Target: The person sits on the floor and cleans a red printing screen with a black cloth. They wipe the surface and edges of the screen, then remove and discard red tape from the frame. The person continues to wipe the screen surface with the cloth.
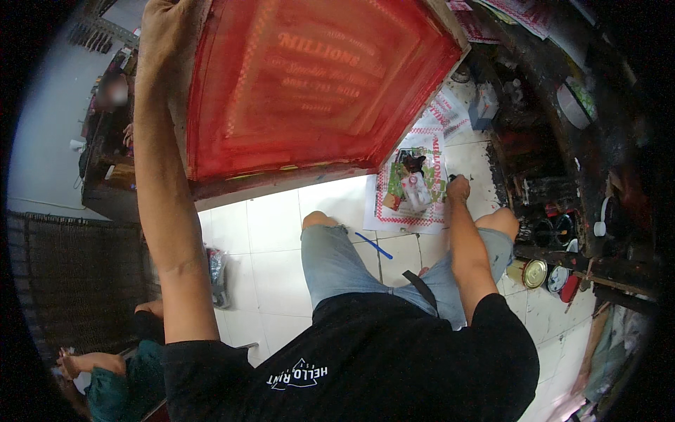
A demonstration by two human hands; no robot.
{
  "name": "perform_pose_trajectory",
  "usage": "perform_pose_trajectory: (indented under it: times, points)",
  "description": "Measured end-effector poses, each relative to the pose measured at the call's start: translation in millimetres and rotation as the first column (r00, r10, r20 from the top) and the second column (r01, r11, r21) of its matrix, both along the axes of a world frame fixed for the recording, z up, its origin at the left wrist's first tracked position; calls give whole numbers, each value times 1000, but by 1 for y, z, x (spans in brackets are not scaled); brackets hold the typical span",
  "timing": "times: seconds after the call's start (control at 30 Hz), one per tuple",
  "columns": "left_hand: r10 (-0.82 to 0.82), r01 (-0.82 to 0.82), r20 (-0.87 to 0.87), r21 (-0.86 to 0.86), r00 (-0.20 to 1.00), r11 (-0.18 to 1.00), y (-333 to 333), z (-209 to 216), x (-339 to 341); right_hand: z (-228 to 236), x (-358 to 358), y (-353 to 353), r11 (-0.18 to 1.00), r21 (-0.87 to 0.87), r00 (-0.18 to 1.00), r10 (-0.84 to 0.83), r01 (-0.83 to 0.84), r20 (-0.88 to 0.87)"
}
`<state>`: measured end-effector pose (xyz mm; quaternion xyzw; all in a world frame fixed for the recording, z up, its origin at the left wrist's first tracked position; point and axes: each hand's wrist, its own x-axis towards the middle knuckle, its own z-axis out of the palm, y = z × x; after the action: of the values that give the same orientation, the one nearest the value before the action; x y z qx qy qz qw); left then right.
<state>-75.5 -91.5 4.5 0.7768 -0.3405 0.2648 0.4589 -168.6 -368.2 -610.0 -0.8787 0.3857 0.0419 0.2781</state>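
Framed red screen (309, 105) is held up, tilted, above the tiled floor (271, 225); its left edge appears gripped by the left hand (166, 24), fingers mostly hidden. Right hand (460, 188) is curled just beside the right edge of the printed sheet (394, 224); a small dark thing (452, 178) is seen at the fingers, whether gripped cannot be told. White pouch (416, 193) is laid on the sheet, inside its edges. Handling, as judged: screen likely stiff, fairly heavy, awkward one-handed given its width; mesh thin, easily punctured, slippery if ink is wet. Hold is best taken on the rim, at opposite edges, mesh untouched. Sheet judged light, easily creased; corners preferred.
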Motion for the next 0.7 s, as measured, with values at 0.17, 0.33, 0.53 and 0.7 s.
perform_pose_trajectory:
  times: [0.17, 0.33, 0.53, 0.7]
  points:
    - [175, -166, -79, 113, 981, 980, 6, 9, -3, 42, 22, -18, 996, 39, 943, -88, 79, 320]
    - [127, -127, -42, 1, 991, 992, 10, 3, 2, 76, 26, -2, 969, 218, 868, -203, 113, 453]
    - [73, -75, -45, -44, 996, 996, 25, 3, 21, 79, 24, -4, 887, 446, 934, -250, 116, 255]
    - [-30, 12, -154, -117, 988, 993, 38, -6, 43, 116, -14, 31, 831, 507, 898, -22, -228, 440]
